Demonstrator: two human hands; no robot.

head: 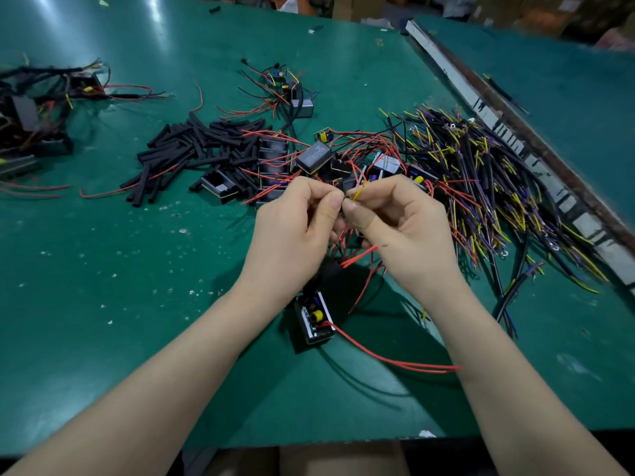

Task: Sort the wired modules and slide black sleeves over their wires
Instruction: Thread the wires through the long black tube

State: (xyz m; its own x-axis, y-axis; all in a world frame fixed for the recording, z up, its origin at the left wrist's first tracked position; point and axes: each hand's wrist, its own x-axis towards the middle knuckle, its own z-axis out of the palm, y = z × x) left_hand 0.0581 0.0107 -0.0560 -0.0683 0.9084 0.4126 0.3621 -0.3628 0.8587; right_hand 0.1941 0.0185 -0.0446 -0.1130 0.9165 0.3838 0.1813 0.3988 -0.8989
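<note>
A yellow wire (357, 193) and a short black sleeve (341, 195) meet at mid-frame, pinched between the fingers of the left hand (295, 228) and right hand (395, 225). Below the wrists an open module (314, 317) lies on the green counter (137, 269), trailing red wires (395, 362). Loose black sleeves (202, 149) are heaped at centre left, more modules (309, 159) just behind the hands, and a wire bundle (481, 176) lies to the right.

We see a green table (103, 269) carrying a heap of black sleeves (199, 149), boxed modules with red wires (309, 159), a bundle of yellow-and-black wires (481, 187), one open module (314, 317) nearest us, and a tangle of finished modules (34, 115).
</note>
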